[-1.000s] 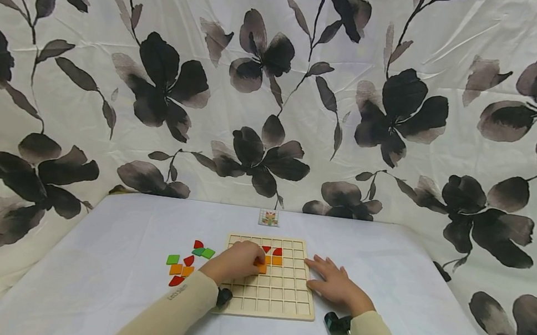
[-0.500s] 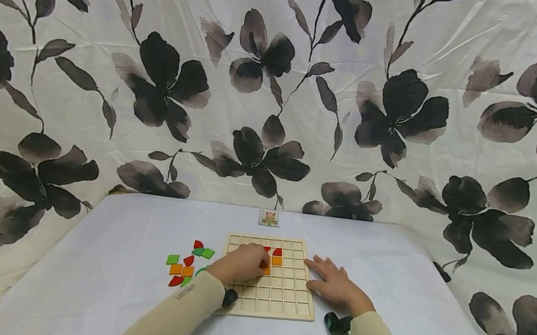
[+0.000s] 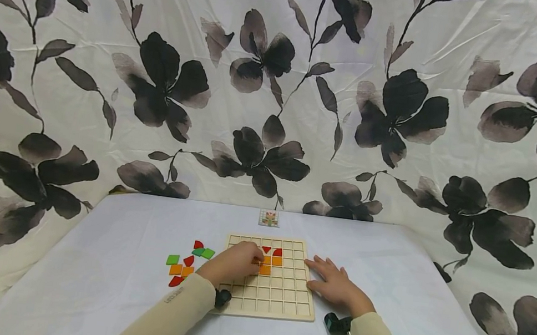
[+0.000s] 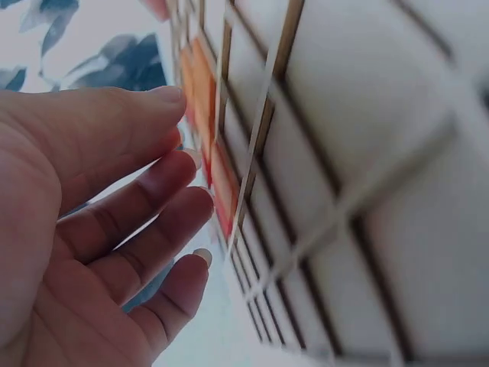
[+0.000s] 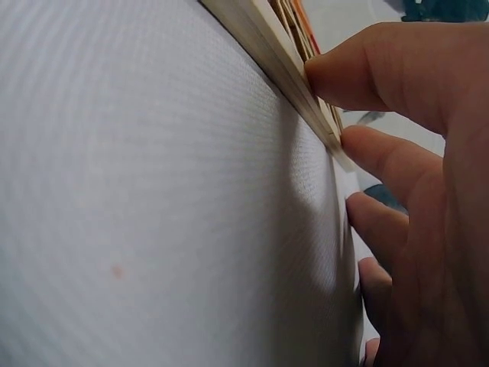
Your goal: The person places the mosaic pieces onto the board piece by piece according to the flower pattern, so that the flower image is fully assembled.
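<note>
A wooden grid board (image 3: 283, 292) lies on the table. My left hand (image 3: 237, 261) is over its left half, thumb and fingertips right beside the orange square tiles (image 3: 265, 270) in the grid. In the left wrist view the thumb and fingers (image 4: 145, 103) are slightly bent and spread, with nothing seen between them. Next to the orange tiles, a red triangle tile (image 3: 265, 250) and a red quarter-round tile (image 3: 278, 252) sit in the row above. At the board's right edge my right hand (image 3: 335, 282) rests with extended fingers, its thumb (image 5: 344, 76) against the wooden rim.
Left of the board lie loose tiles: green squares (image 3: 173, 259), orange squares (image 3: 176, 269) and red pieces (image 3: 189, 260). A small pattern card (image 3: 269, 218) is at the table's far edge. A floral cloth (image 3: 260, 155) hangs behind the white table (image 3: 111, 260).
My left hand first shifted right with an orange tile at its fingertips, then drew back left, leaving that tile lying in the grid. My right hand has stayed at the board's edge.
</note>
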`<action>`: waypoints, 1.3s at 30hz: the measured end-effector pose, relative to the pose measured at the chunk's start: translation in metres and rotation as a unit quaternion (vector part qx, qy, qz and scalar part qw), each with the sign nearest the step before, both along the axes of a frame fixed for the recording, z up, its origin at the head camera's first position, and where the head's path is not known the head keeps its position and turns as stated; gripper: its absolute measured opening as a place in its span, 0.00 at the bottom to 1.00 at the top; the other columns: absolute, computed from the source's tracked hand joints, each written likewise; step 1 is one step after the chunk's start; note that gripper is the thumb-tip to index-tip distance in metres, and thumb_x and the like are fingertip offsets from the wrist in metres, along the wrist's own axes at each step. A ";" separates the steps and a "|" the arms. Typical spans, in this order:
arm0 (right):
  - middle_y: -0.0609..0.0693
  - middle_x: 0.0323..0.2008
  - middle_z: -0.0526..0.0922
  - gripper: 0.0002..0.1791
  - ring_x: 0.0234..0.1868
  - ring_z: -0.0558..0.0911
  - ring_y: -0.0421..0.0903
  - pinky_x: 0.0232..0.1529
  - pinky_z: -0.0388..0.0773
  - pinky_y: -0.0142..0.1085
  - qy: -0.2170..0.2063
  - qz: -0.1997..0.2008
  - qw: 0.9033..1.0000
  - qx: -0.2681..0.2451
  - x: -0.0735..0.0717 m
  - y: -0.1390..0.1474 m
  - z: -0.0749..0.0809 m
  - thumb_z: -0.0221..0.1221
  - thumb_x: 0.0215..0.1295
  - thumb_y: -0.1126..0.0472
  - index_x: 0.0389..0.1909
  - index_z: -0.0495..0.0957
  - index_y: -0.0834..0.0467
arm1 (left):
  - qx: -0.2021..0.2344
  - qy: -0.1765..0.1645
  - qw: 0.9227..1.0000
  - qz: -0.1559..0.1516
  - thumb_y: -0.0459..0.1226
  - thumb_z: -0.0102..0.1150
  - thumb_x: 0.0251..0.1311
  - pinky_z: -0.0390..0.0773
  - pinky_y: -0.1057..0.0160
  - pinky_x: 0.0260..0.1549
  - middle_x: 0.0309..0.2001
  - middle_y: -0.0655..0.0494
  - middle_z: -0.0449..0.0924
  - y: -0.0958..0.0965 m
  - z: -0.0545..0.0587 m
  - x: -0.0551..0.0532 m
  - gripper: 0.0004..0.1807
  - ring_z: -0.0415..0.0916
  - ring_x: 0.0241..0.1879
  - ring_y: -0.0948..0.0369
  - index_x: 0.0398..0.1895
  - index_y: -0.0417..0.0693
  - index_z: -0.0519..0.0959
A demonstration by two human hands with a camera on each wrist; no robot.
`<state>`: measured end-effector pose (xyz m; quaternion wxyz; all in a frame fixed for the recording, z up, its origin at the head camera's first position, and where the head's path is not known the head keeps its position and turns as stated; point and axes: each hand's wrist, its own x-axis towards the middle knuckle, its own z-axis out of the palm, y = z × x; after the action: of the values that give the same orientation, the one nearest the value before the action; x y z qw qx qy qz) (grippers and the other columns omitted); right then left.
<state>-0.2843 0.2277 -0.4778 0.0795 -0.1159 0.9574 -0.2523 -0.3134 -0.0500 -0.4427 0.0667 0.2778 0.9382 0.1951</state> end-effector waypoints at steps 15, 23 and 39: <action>0.56 0.74 0.59 0.32 0.76 0.51 0.63 0.70 0.39 0.66 -0.002 -0.004 1.000 0.002 -0.001 -0.001 -0.002 0.56 0.64 0.50 0.70 0.66 0.48 | 0.007 -0.001 0.996 0.090 0.37 0.61 0.62 0.76 0.54 0.50 0.43 0.52 0.81 -0.061 0.017 0.000 0.14 0.76 0.44 0.58 0.49 0.42 0.82; 0.55 0.74 0.59 0.32 0.76 0.51 0.62 0.70 0.39 0.65 0.000 -0.004 1.000 0.002 -0.001 -0.001 -0.002 0.55 0.64 0.50 0.70 0.65 0.47 | -0.013 -0.015 0.988 0.151 0.36 0.60 0.62 0.76 0.51 0.54 0.45 0.51 0.82 -0.092 0.016 -0.003 0.14 0.76 0.46 0.55 0.49 0.42 0.82; 0.55 0.74 0.59 0.32 0.76 0.50 0.62 0.70 0.38 0.66 -0.003 -0.009 1.000 0.002 -0.001 -0.002 0.000 0.56 0.64 0.50 0.70 0.66 0.47 | -0.080 0.000 0.975 0.205 0.37 0.63 0.59 0.74 0.47 0.51 0.39 0.53 0.83 -0.113 0.001 -0.006 0.10 0.72 0.36 0.55 0.42 0.44 0.83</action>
<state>-0.2851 0.2258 -0.4780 0.0799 -0.1069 0.9586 -0.2517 -0.3195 -0.1630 -0.4413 0.0475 0.0729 0.9879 0.1286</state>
